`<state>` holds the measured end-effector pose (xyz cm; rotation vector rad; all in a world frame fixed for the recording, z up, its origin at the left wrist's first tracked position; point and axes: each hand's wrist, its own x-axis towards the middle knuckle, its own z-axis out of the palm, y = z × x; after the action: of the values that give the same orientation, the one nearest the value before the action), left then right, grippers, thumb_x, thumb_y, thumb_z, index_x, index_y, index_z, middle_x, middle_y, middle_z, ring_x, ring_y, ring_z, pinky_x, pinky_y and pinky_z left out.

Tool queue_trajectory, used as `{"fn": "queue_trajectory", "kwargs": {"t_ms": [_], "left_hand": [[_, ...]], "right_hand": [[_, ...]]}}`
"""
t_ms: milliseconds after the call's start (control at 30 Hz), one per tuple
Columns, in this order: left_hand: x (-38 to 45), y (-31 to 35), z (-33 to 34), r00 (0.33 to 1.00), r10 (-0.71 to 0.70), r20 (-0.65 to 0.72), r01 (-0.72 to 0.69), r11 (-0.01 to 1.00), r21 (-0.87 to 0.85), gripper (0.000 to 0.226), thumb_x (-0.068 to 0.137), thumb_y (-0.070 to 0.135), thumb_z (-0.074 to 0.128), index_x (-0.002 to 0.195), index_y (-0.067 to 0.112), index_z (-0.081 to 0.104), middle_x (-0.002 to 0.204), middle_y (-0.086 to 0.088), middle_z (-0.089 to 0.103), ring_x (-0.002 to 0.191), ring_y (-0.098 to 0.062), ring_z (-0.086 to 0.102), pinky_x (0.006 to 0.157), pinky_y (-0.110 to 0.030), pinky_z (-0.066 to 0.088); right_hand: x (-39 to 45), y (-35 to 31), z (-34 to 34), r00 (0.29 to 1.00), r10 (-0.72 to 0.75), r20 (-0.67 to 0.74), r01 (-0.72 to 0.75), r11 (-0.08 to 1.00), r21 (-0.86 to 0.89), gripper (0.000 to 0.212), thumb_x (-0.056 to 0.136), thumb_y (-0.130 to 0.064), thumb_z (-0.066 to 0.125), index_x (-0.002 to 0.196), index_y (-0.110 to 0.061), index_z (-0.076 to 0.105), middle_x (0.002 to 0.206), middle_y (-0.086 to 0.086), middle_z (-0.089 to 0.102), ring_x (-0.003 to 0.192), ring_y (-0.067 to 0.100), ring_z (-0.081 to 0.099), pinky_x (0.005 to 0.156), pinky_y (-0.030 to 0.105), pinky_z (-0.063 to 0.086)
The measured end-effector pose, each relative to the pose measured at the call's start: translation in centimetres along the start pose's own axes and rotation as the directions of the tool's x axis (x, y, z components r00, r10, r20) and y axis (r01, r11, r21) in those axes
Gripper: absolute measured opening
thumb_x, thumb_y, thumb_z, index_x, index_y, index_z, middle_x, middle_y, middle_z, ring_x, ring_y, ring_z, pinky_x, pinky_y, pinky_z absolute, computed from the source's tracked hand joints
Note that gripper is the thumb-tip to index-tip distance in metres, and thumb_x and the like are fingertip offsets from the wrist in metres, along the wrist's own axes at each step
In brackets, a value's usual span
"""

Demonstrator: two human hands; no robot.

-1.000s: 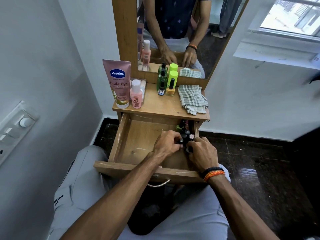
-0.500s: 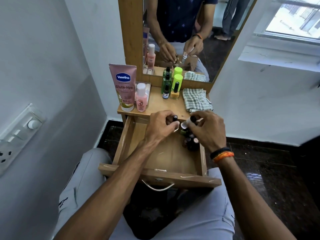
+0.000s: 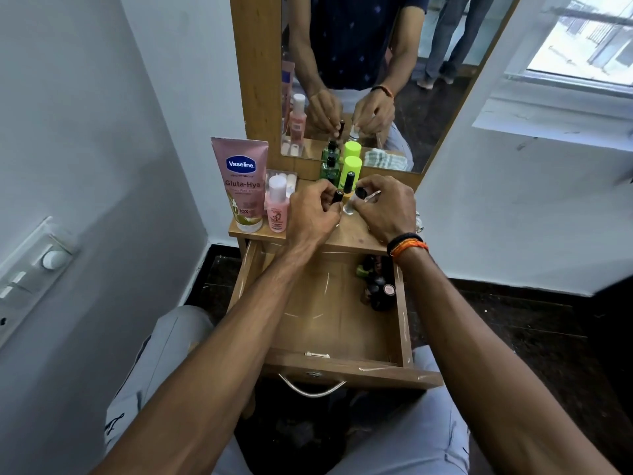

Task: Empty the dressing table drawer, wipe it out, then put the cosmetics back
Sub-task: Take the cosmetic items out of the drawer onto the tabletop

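Head view: two small bottles set down on the dresser top

Head camera shows our left hand (image 3: pixel 313 214) pinching a small dark bottle (image 3: pixel 337 196) by its cap, and our right hand (image 3: pixel 385 209) curled round a small clear bottle (image 3: pixel 348 208) with a black cap. Both are at mid frame, over the table top (image 3: pixel 346 236), just in front of the green bottles (image 3: pixel 330 169).

We judge these bottles light, rigid and probably glass, so breakable and a little slick; holding them at the cap or the narrow neck seems safest, and they should be set down upright.

Below the hands, the open drawer (image 3: pixel 325 363) holds a cluster of small cosmetics (image 3: pixel 376 287) in its upper right corner, so emptying is not yet finished.

At upper left of the table stands a pink tube (image 3: pixel 241 186) reading "Vaseline", "Gluta-Hya" and "10X". Beside it, a small pink bottle (image 3: pixel 277 209) carries a label too small to read.
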<state>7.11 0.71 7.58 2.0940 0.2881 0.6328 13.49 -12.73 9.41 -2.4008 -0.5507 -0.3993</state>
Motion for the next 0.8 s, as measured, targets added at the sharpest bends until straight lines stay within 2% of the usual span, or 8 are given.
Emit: {"fn": "queue_trajectory", "kwargs": {"t_ms": [167,233,300,367,433,633,800], "left_hand": [[1.0,-0.4,0.7,1.0,-0.008,-0.003,0.008,1.0,-0.026,0.011,0.082,0.013,0.076,0.092,0.013,0.071,0.082,0.007,0.069,0.076,-0.008,0.066,0.069,-0.027,0.058],[1.2,-0.7,0.9,1.0,-0.029,-0.004,0.029,0.999,-0.029,0.011,0.082,0.012,0.076,0.092,0.013,0.071,0.083,0.006,0.071,0.078,-0.009,0.067,0.069,-0.027,0.058],[1.4,-0.8,1.0,0.999,-0.04,-0.012,0.039,0.999,-0.029,0.012,0.082,0.009,0.076,0.093,0.012,0.071,0.085,0.004,0.072,0.078,-0.009,0.067,0.069,-0.023,0.057],[1.5,-0.8,1.1,0.999,-0.049,-0.02,0.048,0.998,-0.031,0.013,0.082,0.008,0.076,0.093,0.012,0.071,0.085,0.004,0.072,0.078,-0.008,0.066,0.068,-0.019,0.053],[1.7,-0.8,1.1,0.998,-0.058,-0.024,0.057,0.998,-0.03,0.013,0.082,0.008,0.076,0.094,0.012,0.072,0.085,0.004,0.071,0.079,-0.008,0.065,0.069,-0.019,0.053],[2.1,-0.9,1.2,0.997,-0.06,-0.04,0.06,0.998,-0.001,0.012,0.082,0.01,0.077,0.093,0.013,0.071,0.084,0.004,0.072,0.079,-0.012,0.068,0.071,-0.031,0.059],[2.3,-0.9,1.3,0.997,-0.039,-0.064,0.041,0.998,0.04,0.011,0.082,0.009,0.076,0.092,0.012,0.07,0.084,0.002,0.071,0.079,-0.013,0.066,0.071,-0.033,0.059]], "right_hand": [[0.6,0.4,0.8,1.0,0.01,0.013,-0.009,1.0,-0.024,0.025,0.081,-0.033,0.074,0.104,-0.023,0.075,0.098,-0.004,0.073,0.087,0.011,0.065,0.063,0.01,0.034],[0.7,0.6,1.1,1.0,0.011,0.018,-0.01,0.999,-0.035,0.025,0.082,-0.034,0.074,0.105,-0.024,0.075,0.099,-0.004,0.073,0.087,0.011,0.065,0.063,0.007,0.031],[0.8,0.9,1.3,0.999,0.008,0.033,-0.006,0.999,-0.043,0.025,0.082,-0.034,0.075,0.105,-0.024,0.075,0.098,-0.004,0.073,0.086,0.011,0.065,0.064,0.009,0.036],[0.8,1.1,1.6,0.999,0.002,0.043,-0.001,1.0,-0.028,0.025,0.081,-0.033,0.076,0.105,-0.023,0.074,0.097,-0.004,0.073,0.085,0.011,0.066,0.07,0.019,0.05],[0.9,1.2,1.8,0.999,-0.003,0.049,0.004,1.0,-0.007,0.025,0.081,-0.03,0.077,0.105,-0.022,0.074,0.096,-0.003,0.073,0.084,0.011,0.066,0.075,0.03,0.058],[1.0,1.3,2.4,0.999,-0.026,0.038,0.026,1.0,0.003,0.026,0.081,-0.03,0.078,0.105,-0.021,0.074,0.097,-0.003,0.073,0.081,0.01,0.067,0.074,0.031,0.059],[1.1,1.1,2.9,0.999,-0.018,0.031,0.017,1.0,0.009,0.024,0.08,-0.03,0.078,0.102,-0.023,0.073,0.094,-0.005,0.072,0.079,0.009,0.065,0.071,0.03,0.058]]}}
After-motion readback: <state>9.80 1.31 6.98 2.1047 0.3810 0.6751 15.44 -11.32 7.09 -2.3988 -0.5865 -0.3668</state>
